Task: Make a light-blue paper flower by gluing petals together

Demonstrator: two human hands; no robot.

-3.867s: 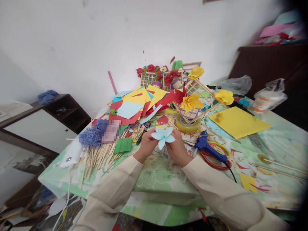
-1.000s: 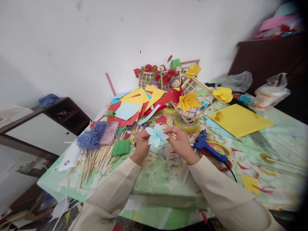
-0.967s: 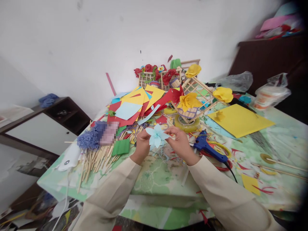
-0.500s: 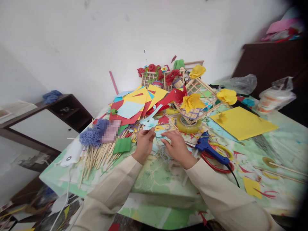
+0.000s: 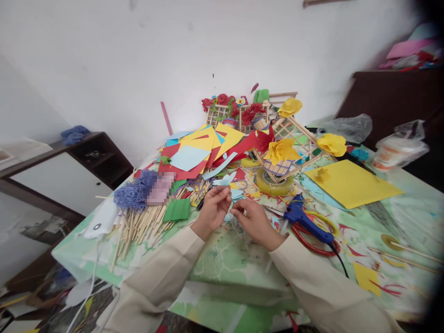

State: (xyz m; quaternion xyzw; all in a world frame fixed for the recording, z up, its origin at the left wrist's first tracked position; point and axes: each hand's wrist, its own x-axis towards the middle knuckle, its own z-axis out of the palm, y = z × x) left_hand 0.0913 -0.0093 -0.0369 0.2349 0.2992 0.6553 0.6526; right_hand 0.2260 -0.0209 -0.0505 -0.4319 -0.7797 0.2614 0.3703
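My left hand (image 5: 212, 209) is closed in a pinch on a light blue paper flower (image 5: 225, 180), whose petals show just beyond the fingertips. To its right, my right hand (image 5: 255, 223) has thumb and forefinger pressed together, close to the left fingers. Whatever those right fingertips hold is too small to make out. Pale blue paper pieces (image 5: 237, 194) lie right behind the hands. A long light blue paper strip (image 5: 220, 165) rests past the flower. Blue-handled glue gun (image 5: 295, 210) and its cord lie right of my right hand.
Bamboo sticks (image 5: 144, 229), purple yarn (image 5: 133, 192) and green paper (image 5: 176, 210) are on the left. Coloured sheets (image 5: 189, 157) pile up behind. A stick lattice with yellow flowers (image 5: 281, 150) stands by a tape roll (image 5: 272, 184). Yellow paper (image 5: 352, 182) and a bagged cup (image 5: 388, 150) are at right.
My right hand's fingers, apart before, have come together in a pinch and moved nearer the left hand. The left hand keeps the flower, now turned more edge-on. The view has tilted slightly up.
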